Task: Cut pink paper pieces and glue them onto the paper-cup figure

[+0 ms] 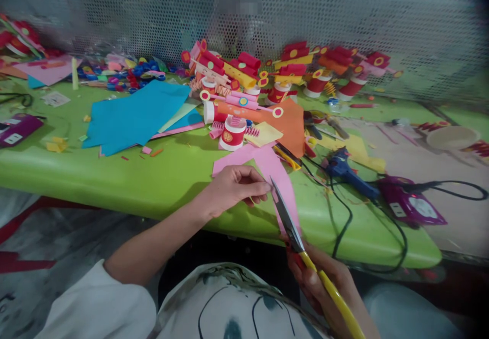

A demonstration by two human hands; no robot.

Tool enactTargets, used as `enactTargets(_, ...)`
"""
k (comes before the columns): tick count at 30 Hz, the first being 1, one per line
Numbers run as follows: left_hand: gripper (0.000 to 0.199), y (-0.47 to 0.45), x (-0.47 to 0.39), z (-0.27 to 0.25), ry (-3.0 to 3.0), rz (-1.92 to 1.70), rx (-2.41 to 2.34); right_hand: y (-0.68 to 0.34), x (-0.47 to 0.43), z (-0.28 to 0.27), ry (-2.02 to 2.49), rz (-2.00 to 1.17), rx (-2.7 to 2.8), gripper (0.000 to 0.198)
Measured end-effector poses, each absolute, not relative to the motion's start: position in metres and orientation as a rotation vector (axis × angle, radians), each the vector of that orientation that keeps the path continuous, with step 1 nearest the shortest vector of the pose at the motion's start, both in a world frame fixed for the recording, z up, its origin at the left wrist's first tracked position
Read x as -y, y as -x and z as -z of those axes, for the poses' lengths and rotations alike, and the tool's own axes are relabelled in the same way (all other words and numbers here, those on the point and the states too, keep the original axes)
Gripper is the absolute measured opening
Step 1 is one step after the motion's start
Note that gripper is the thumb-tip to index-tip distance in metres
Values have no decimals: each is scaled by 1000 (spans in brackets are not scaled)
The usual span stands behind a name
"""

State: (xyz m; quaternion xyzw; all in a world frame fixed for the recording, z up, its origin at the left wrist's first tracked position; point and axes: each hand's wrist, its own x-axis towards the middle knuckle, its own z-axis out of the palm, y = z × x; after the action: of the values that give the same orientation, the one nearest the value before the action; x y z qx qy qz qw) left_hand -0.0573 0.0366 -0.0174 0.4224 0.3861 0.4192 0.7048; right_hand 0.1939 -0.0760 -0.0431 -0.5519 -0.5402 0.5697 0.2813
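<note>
Scissors [289, 223] with metal blades and a yellow handle are in my right hand [332, 283], whose fingers are closed around them. Their tip points up and away, beside the fingertips of my left hand [244, 189]. The thumb and index finger of that hand are pinched together; a small pinkish bit shows by them, too small to name. Behind the blades a pink sheet of paper [284, 196] hangs toward the table edge. Some red shows under the right fingers, and I cannot tell what it is. A red and white paper cup [232, 134] stands beyond my left hand.
Blue paper sheets [133, 115] lie on the green table [171, 181] at left. Several paper figures [244, 69] stand along the perforated metal panel [267, 18]. A blue glue gun [349, 173], black cables and a purple box [414, 201] are at right. An orange sheet [292, 120] lies mid-table.
</note>
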Motion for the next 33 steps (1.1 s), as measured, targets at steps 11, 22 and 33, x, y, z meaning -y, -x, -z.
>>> enactTargets(11,32,59,-37,20,-934,-951,-851,-184,77,35,1576,-1420,1394,63)
enactTargets(22,28,59,-38,19,-910,-929,-851,-191,65,39,1522,-1419,1513,55)
enactTargets(33,26,62,-39,20,-893,-924,-839,-194,66,44,1495,-1443,1503,59)
